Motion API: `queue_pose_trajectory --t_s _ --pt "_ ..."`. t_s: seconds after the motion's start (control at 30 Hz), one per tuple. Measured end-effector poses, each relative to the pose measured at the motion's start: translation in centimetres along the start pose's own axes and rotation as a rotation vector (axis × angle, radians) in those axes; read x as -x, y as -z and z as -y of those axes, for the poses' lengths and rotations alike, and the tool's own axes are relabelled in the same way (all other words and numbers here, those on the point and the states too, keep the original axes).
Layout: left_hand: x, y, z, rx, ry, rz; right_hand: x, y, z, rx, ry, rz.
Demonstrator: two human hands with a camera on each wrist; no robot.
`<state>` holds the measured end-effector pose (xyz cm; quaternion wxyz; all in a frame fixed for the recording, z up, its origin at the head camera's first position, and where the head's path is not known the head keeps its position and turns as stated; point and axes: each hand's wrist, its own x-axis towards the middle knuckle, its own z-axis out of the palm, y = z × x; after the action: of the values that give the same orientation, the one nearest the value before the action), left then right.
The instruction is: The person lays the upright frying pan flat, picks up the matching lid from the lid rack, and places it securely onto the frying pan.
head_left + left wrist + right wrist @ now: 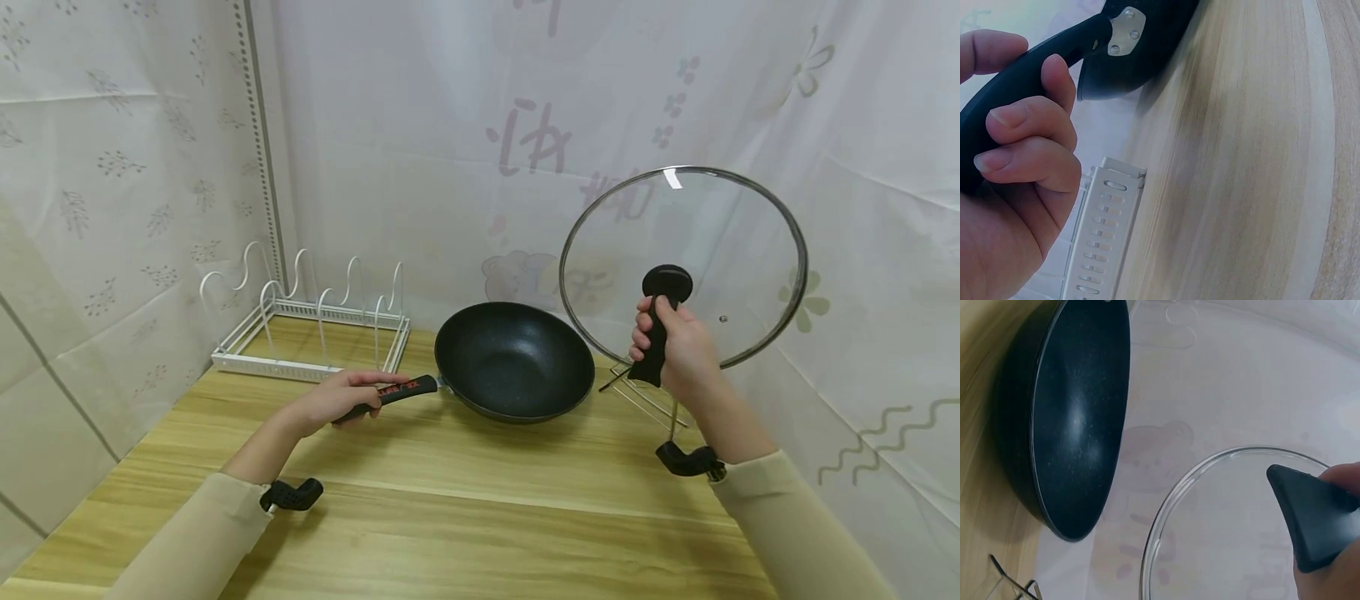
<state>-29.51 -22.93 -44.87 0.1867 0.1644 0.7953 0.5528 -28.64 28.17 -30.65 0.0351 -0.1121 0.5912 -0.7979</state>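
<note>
A black wok (517,367) is at the middle of the wooden table, its inside facing up and partly toward me. My left hand (324,406) grips its black handle (408,389), fingers curled round it in the left wrist view. Whether the wok's base touches the wood, I cannot tell. On the right, my right hand (686,350) holds a round glass lid (735,242) by its black handle (656,342). The lid stands nearly upright in the air, its metal rim (1159,531) apart from the wok in the right wrist view.
A white wire rack (277,367) with curved dividers stands at the table's back left. Under the lid sits a small metal wire stand (645,400), partly hidden. Patterned curtains (390,150) hang behind the wooden table (480,533) and at both sides.
</note>
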Motion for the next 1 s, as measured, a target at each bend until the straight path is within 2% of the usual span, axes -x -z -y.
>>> queue_pose_trajectory --t_s 0.4,1.0 --pt "0.3 0.0 -0.4 0.005 0.007 0.001 -0.4 -1.2 -0.8 -0.002 -0.078 0.009" --pt "0.2 0.0 -0.3 0.006 0.021 0.001 -0.8 -3.0 -2.4 -0.031 -0.17 0.047"
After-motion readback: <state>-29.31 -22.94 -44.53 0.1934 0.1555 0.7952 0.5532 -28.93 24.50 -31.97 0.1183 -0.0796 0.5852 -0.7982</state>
